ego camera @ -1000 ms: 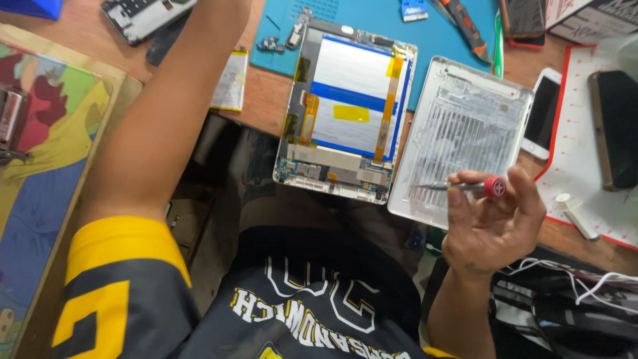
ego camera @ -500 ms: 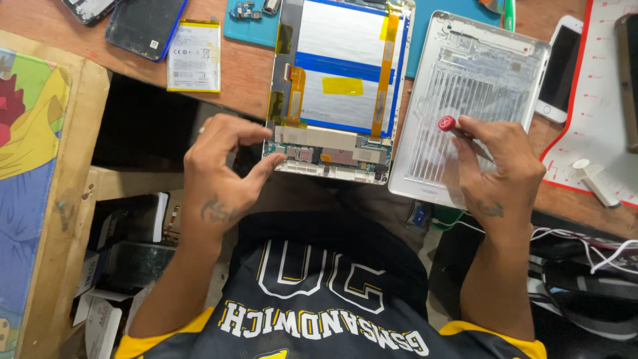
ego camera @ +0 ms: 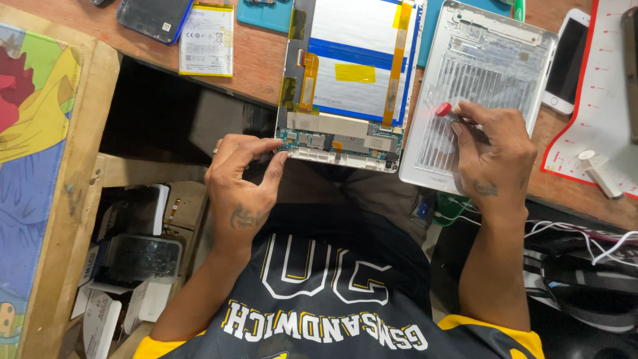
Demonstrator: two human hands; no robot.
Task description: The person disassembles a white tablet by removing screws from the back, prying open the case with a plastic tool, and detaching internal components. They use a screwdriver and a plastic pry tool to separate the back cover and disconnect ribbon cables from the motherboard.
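An opened tablet [ego camera: 352, 73] lies on the wooden bench, its white battery, orange ribbon cables and green circuit board showing. My left hand [ego camera: 242, 179] pinches at the tablet's near left corner, fingertips on the edge of the board. My right hand [ego camera: 492, 156] holds a small screwdriver with a red cap [ego camera: 444, 110], resting over the silver back cover [ego camera: 478, 86] that lies beside the tablet on the right.
A loose flat battery [ego camera: 207, 40] and a dark phone [ego camera: 154, 14] lie at the back left. A white phone [ego camera: 566, 63] and a red-edged white mat [ego camera: 608, 100] sit on the right. Boxes fill a shelf [ego camera: 133, 259] under the bench; cables [ego camera: 585, 239] hang at right.
My left arm came back from the far left of the bench and its fingers settled on the tablet's near left corner. My right hand moved onto the back cover with the screwdriver.
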